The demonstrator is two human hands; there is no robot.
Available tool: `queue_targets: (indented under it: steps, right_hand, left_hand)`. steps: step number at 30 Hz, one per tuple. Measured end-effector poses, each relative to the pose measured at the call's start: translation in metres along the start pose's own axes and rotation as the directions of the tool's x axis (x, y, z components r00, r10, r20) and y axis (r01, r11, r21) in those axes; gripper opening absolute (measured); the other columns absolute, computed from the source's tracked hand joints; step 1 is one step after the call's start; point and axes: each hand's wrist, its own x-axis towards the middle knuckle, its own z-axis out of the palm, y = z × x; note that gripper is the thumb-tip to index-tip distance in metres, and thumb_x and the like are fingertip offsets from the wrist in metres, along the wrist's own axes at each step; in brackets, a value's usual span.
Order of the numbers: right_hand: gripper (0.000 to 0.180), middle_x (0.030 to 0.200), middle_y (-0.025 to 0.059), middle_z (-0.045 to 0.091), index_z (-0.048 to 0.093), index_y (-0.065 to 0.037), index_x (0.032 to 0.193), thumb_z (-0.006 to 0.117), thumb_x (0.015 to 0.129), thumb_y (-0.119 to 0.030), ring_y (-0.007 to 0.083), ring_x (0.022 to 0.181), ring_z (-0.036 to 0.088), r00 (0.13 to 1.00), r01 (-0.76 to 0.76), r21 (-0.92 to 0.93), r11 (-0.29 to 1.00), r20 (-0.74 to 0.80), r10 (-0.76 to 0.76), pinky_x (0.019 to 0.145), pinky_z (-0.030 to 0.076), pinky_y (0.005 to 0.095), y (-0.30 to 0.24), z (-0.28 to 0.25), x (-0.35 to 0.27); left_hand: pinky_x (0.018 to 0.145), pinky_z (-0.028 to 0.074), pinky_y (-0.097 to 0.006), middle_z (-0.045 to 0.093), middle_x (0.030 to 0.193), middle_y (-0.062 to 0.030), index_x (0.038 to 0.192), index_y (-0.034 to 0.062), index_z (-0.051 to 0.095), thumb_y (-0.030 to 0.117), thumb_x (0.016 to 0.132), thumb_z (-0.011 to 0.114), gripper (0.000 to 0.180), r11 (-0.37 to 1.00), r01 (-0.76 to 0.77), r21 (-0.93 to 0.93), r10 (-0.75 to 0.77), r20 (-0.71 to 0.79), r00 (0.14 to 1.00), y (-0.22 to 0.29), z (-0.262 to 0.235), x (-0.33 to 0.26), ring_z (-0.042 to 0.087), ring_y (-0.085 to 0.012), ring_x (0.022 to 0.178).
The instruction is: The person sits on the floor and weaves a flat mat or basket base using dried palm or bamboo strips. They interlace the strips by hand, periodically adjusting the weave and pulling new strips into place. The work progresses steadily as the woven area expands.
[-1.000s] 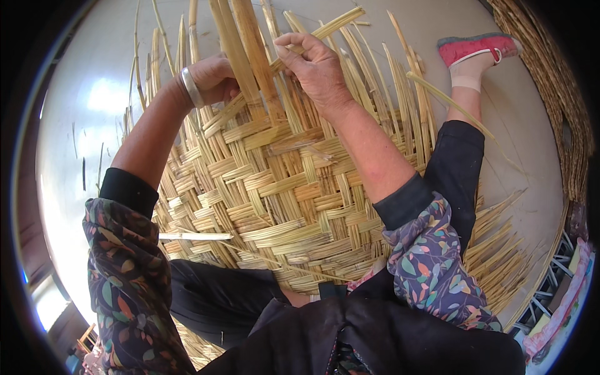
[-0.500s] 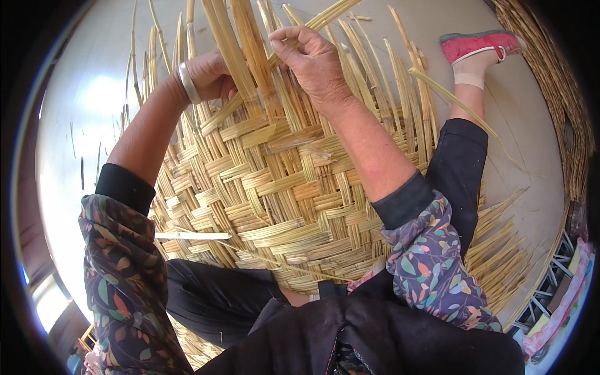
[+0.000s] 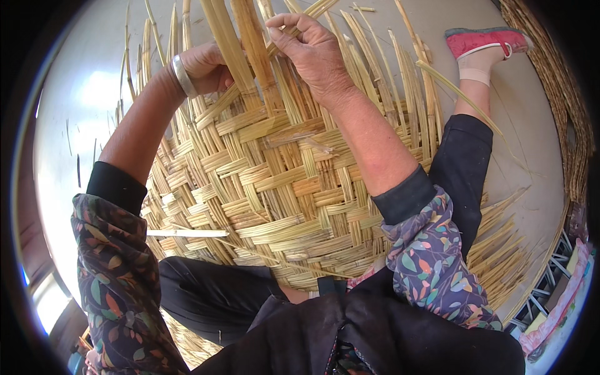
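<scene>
A mat [image 3: 294,187] of split, flattened reed strips lies woven in front of me, its loose strip ends fanning out at the far edge. Two broad reed strips [image 3: 253,47] rise out of the weave between my hands. My left hand [image 3: 205,67], with a light bangle at the wrist, is curled behind them at the slanting reed strip crossing the far edge; its fingertips are partly hidden. On the other side, my right hand [image 3: 310,55] pinches that crossing strip between thumb and fingers. The strip runs on past it toward the upper right.
My leg with a red shoe [image 3: 481,45] stretches along the right side of the mat. A bent loose strip [image 3: 459,94] hangs over that leg. Bundled dark stalks [image 3: 559,94] line the right rim, and a pale split strip [image 3: 187,233] sticks out at the left.
Both hands keep nearly the same hold. They appear slightly higher in the picture, and my left forearm sits a little farther left. The red shoe appears slightly farther right.
</scene>
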Motion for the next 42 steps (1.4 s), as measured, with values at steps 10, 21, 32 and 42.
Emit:
queue_targets:
  steps: [10,21,32,42]
  right_hand:
    - [0.022,0.072,-0.0008,0.058,0.057,-0.008,0.104,0.065,0.083,-0.013,0.0039,0.062,0.052,0.971,-0.121,-0.012,0.993,-0.207,0.116,0.057,0.044,0.0183,-0.014,0.001,-0.009]
    - [0.024,0.071,0.0043,0.055,0.041,-0.007,0.081,0.065,0.08,-0.004,0.01,0.057,0.057,0.819,-0.192,0.21,0.959,-0.504,0.275,0.051,0.047,0.0219,-0.036,0.011,-0.005]
    - [0.02,0.07,0.0013,0.056,0.047,-0.007,0.086,0.066,0.081,-0.011,0.0081,0.054,0.055,0.868,-0.274,0.402,0.874,-0.288,0.405,0.045,0.044,0.0187,-0.033,-0.009,-0.003]
    - [0.017,0.069,0.0012,0.055,0.049,-0.007,0.085,0.065,0.08,-0.011,0.0068,0.05,0.051,0.816,-0.368,0.365,0.855,-0.313,0.485,0.041,0.04,0.0189,-0.04,-0.008,0.002]
  left_hand:
    - [0.054,0.053,-0.017,0.065,0.077,-0.0056,0.096,-0.0006,0.059,0.022,0.079,0.069,0.03,1.0,-0.023,0.02,0.025,-0.132,0.991,-0.002,0.019,0.0,0.062,-0.0079,0.059]
    - [0.05,0.051,-0.02,0.064,0.075,-0.0074,0.094,-0.0012,0.06,0.016,0.074,0.071,0.029,0.913,0.092,0.398,-0.01,-0.202,0.979,0.025,0.033,0.002,0.06,-0.0097,0.056]
    - [0.057,0.053,-0.023,0.063,0.076,-0.0066,0.098,-0.0015,0.059,0.014,0.076,0.067,0.028,0.893,0.111,0.435,-0.012,-0.224,0.974,0.028,0.037,0.001,0.062,-0.0112,0.062]
    - [0.052,0.05,-0.024,0.062,0.073,-0.0052,0.098,-0.0002,0.061,0.015,0.077,0.066,0.026,0.681,0.114,0.723,0.069,-0.219,0.973,0.037,0.047,0.004,0.059,-0.0108,0.058]
